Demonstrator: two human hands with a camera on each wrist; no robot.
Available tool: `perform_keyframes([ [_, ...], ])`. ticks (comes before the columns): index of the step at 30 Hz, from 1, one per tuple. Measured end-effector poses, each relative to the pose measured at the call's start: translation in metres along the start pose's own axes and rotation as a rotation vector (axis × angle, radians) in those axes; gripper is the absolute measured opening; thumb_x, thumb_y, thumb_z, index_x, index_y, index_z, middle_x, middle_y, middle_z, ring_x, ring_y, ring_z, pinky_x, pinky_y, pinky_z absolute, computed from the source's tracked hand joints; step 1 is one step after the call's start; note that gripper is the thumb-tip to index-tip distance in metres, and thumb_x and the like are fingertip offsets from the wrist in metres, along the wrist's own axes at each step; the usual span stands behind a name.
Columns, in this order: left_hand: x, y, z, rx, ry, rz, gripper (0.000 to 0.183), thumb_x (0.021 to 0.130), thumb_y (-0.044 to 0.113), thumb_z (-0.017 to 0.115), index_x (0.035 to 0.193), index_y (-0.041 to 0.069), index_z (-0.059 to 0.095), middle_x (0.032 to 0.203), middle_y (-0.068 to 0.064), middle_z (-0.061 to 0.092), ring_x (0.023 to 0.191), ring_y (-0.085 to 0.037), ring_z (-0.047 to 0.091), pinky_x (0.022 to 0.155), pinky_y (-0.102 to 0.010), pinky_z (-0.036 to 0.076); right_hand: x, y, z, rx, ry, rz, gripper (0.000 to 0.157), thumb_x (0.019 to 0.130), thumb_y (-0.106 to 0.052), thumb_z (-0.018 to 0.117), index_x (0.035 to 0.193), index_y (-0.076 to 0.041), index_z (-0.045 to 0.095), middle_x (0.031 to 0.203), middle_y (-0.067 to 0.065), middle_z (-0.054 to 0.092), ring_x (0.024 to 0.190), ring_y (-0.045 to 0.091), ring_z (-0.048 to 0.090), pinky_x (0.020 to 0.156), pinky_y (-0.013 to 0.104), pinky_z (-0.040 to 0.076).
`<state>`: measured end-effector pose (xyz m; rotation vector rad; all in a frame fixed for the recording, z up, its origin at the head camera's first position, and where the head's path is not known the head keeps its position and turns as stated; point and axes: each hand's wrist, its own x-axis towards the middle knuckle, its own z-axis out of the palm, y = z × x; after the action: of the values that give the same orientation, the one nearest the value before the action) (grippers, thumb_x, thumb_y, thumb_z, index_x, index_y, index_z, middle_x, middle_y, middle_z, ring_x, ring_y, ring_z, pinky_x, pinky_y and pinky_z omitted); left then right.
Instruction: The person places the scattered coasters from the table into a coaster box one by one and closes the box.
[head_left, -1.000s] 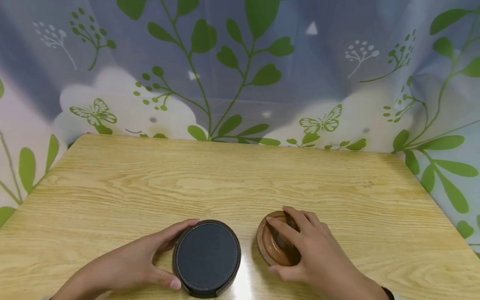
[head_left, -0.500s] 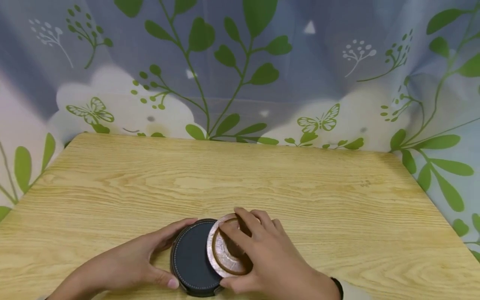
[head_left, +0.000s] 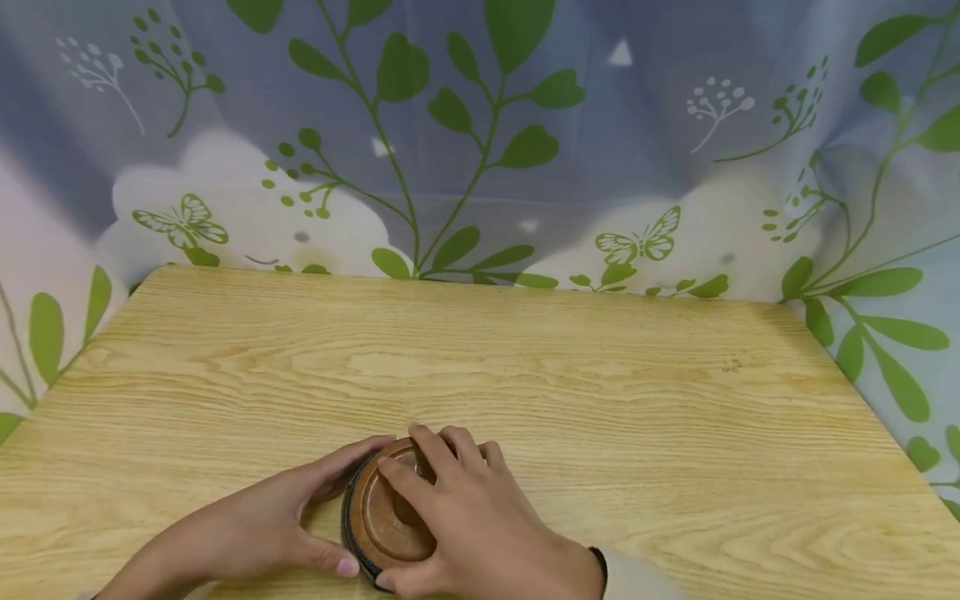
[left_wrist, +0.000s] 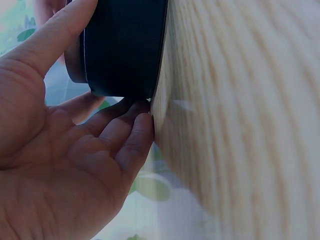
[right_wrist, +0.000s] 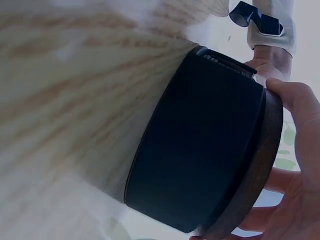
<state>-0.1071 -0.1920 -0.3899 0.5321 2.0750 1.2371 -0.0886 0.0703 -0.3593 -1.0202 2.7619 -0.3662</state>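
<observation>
A round brown lid (head_left: 375, 521) with a raised ring and a central knob lies over a black round leather-look box (right_wrist: 200, 135) in the head view. My right hand (head_left: 480, 517) holds the lid from above, its thumb and fingers spread to the rim; the palm hides the lid's right side. Along the box's left side, my left hand (head_left: 255, 521) grips it between thumb and fingers. The left wrist view shows the box's smooth dark wall standing on the table. From the right wrist, the lid's thick edge sits against the box's top, with a notch in the wall near the thumb.
The pale wood-grain table (head_left: 637, 400) reaches back to a blue and white curtain (head_left: 465, 150) with green leaves and butterflies, which also hangs at both sides. A dark band (head_left: 598, 571) circles my right wrist by a light sleeve (head_left: 637, 577).
My right hand has lifted the lid off the table, carried it left and tilted, and brought it level over the black box. My left hand has stayed at the box.
</observation>
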Motion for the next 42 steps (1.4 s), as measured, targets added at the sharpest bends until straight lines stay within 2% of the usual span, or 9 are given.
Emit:
perform_keyframes([
  [5,0.0002,0.0004,0.0007,0.000,-0.002,0.020,0.104,0.085,0.037,0.086,0.166,0.045,0.020,0.174,-0.004,0.025,0.160,-0.045,0.019,0.114,-0.078,0.023,0.0031,-0.0009,0.0029,-0.006,-0.005,-0.004,0.085,0.088,-0.075,0.068,0.159,-0.035,0.045,0.167,0.008,0.039,0.143,0.030,0.044,0.098,0.057,0.049],
  [21,0.0005,0.0006,0.0003,-0.018,-0.013,0.015,0.104,0.085,0.036,0.086,0.165,0.046,0.020,0.175,-0.006,0.024,0.160,-0.046,0.019,0.115,-0.077,0.023,0.0042,-0.0018,0.0047,-0.008,-0.025,0.012,0.087,0.087,-0.078,0.065,0.159,-0.036,0.043,0.169,0.007,0.036,0.143,0.029,0.043,0.095,0.058,0.048],
  [34,0.0001,-0.0003,0.0005,-0.028,-0.011,0.003,0.104,0.085,0.035,0.086,0.165,0.046,0.020,0.174,-0.005,0.024,0.160,-0.046,0.019,0.114,-0.078,0.023,0.0019,-0.0017,0.0065,-0.036,-0.001,-0.004,0.089,0.086,-0.079,0.065,0.160,-0.034,0.043,0.168,0.008,0.037,0.141,0.029,0.045,0.092,0.059,0.050],
  [42,0.0007,-0.0001,0.0019,0.002,0.005,-0.002,0.104,0.084,0.038,0.087,0.164,0.048,0.022,0.174,-0.004,0.027,0.159,-0.044,0.022,0.114,-0.076,0.025,-0.0036,0.0024,0.0056,-0.028,0.017,0.014,0.096,0.085,-0.081,0.064,0.163,-0.032,0.039,0.171,0.007,0.031,0.151,0.033,0.038,0.096,0.061,0.048],
])
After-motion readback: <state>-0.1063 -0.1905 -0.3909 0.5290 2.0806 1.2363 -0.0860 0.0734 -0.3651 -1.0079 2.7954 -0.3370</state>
